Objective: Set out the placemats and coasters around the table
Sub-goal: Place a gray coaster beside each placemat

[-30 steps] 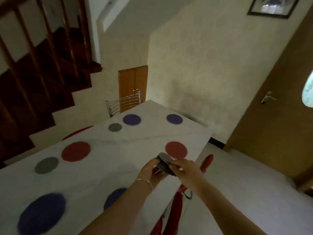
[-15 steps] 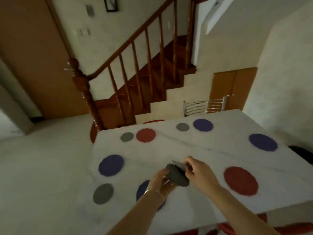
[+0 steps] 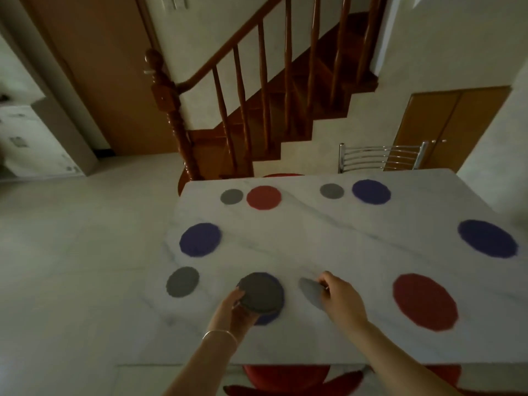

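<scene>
The white marble-patterned table [image 3: 328, 232] has bare surface between the two hands. The left hand [image 3: 233, 311] grips a stack of round grey coasters [image 3: 260, 292] over a round blue placemat [image 3: 275, 307]; the right hand [image 3: 341, 297] pinches one grey round coaster [image 3: 311, 292] just left of its fingers, near the table's near edge

The grey stack [image 3: 260, 292] hides most of a blue placemat [image 3: 271, 315]; right coaster [image 3: 311, 292] blurred.

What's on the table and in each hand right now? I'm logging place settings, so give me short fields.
table: white marble top
red placemats: two, far and near right
blue placemats: four, one partly under the held stack
grey coasters laid: three
left hand: holds grey coaster stack
right hand: lowering one grey coaster
</scene>
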{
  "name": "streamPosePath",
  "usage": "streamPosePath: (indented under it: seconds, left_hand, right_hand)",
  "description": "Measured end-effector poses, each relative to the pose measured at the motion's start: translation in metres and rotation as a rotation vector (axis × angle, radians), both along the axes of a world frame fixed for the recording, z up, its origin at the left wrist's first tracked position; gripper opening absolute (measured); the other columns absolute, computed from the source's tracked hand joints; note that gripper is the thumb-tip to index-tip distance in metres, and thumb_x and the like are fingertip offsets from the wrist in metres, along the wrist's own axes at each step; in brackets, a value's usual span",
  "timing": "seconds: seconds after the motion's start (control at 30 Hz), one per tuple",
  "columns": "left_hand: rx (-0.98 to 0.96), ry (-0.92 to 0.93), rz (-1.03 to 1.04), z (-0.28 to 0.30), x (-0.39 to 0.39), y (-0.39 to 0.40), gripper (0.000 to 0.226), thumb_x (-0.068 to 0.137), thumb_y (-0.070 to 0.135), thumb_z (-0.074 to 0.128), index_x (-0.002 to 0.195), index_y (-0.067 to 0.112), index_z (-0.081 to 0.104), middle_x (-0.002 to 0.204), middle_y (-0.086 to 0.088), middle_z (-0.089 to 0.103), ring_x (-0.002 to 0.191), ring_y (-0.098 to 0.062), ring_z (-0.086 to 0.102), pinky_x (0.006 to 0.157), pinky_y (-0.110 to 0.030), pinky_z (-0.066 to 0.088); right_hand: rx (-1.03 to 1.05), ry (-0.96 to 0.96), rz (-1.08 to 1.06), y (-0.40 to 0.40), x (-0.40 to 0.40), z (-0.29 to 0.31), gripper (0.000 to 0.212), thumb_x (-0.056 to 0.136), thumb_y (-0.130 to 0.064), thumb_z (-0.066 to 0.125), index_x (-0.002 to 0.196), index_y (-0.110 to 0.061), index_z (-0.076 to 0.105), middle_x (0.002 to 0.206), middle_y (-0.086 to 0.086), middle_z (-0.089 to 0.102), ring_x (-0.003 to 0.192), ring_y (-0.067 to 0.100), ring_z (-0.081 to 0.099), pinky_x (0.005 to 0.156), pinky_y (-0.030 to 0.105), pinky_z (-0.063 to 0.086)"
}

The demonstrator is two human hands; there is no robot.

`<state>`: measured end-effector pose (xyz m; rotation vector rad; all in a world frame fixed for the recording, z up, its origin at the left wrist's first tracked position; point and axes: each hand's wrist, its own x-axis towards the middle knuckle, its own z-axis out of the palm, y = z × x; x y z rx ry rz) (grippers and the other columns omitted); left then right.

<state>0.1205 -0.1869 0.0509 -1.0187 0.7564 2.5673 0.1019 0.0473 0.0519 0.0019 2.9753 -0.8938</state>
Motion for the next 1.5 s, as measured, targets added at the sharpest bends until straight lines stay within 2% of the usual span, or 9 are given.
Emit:
streamPosePath:
  seconds: [0.2,0.33,0.5,0.77,0.97,1.1,1.23,1.37,1.5]
  left_hand:
    - [-0.023,-0.126,0.039,-0.045,0.017,-0.009,0.017,0.084,0.003,0.055,0.101,-0.003,0.058,0.098,-0.024,0.061,0.084,-0.039,0.061,0.047,-0.039,0.057]
    - [-0.004,-0.130,0.058,-0.054,0.022,-0.010,0.019,0.083,0.003,0.057,0.101,-0.003,0.059,0.103,-0.026,0.061,0.087,-0.041,0.062,0.050,-0.040,0.058]
    - [-0.012,-0.116,0.064,-0.052,0.023,-0.007,0.018,0.082,0.003,0.056,0.099,-0.003,0.058,0.101,-0.025,0.061,0.087,-0.043,0.062,0.051,-0.043,0.058]
    - [-0.033,-0.089,0.069,-0.051,0.024,-0.003,0.015,0.084,0.003,0.055,0.098,-0.002,0.059,0.103,-0.025,0.060,0.089,-0.042,0.061,0.054,-0.044,0.060]
    - [-0.030,-0.093,0.048,-0.053,0.028,0.000,0.021,0.083,0.004,0.055,0.103,0.000,0.060,0.104,-0.025,0.061,0.089,-0.042,0.062,0.061,-0.047,0.060]
    - [-0.028,-0.099,0.054,-0.055,0.031,0.000,0.020,0.082,0.002,0.055,0.101,-0.001,0.061,0.101,-0.025,0.063,0.086,-0.041,0.063,0.054,-0.043,0.060]
    - [-0.010,-0.103,0.066,-0.050,0.032,0.001,0.018,0.080,0.001,0.057,0.097,-0.002,0.060,0.101,-0.026,0.062,0.087,-0.041,0.063,0.054,-0.043,0.059]
    - [-0.025,-0.093,0.037,-0.033,0.023,0.008,0.032,0.068,0.002,0.063,0.100,0.001,0.060,0.102,-0.026,0.062,0.086,-0.040,0.064,0.052,-0.040,0.059]
    - [-0.014,-0.022,-0.027,-0.012,-0.001,0.028,0.017,0.088,0.006,0.054,0.103,0.002,0.060,0.090,-0.024,0.069,0.078,-0.040,0.068,0.048,-0.037,0.057]
  right_hand:
    - [0.158,0.092,-0.048,0.010,-0.014,-0.028,0.014,0.088,-0.015,0.054,0.099,-0.019,0.062,0.084,0.006,0.062,0.069,0.022,0.060,0.051,0.026,0.038]
    - [0.174,0.145,0.017,0.007,-0.011,-0.048,0.019,0.081,-0.005,0.061,0.096,-0.015,0.066,0.085,0.008,0.068,0.078,0.025,0.064,0.052,0.031,0.048]
    - [0.168,0.066,0.111,0.004,0.006,-0.082,0.020,0.083,-0.005,0.057,0.097,-0.015,0.069,0.100,0.002,0.071,0.098,0.020,0.061,0.067,0.032,0.051]
    - [0.148,0.022,0.101,0.005,0.008,-0.097,0.023,0.083,-0.004,0.057,0.101,-0.011,0.070,0.105,0.002,0.070,0.104,0.023,0.060,0.068,0.037,0.052]
    - [0.195,-0.042,0.129,0.007,0.008,-0.104,0.025,0.089,-0.011,0.050,0.106,-0.020,0.066,0.115,-0.006,0.062,0.107,0.013,0.054,0.071,0.030,0.050]
    - [0.230,-0.068,0.172,0.006,0.012,-0.107,0.024,0.088,-0.015,0.051,0.107,-0.020,0.064,0.121,-0.007,0.054,0.110,0.012,0.051,0.072,0.025,0.048]
    - [0.195,-0.101,0.196,0.007,0.012,-0.101,0.027,0.091,-0.016,0.048,0.112,-0.020,0.063,0.124,-0.007,0.052,0.118,0.012,0.046,0.083,0.026,0.048]
    - [0.087,-0.037,0.129,0.014,0.011,-0.076,0.030,0.088,-0.013,0.048,0.112,-0.020,0.064,0.120,-0.009,0.057,0.117,0.009,0.045,0.087,0.025,0.047]
    - [-0.006,0.090,0.070,0.024,-0.001,-0.030,0.027,0.088,-0.009,0.050,0.109,-0.017,0.064,0.113,-0.004,0.061,0.107,0.014,0.053,0.083,0.027,0.048]
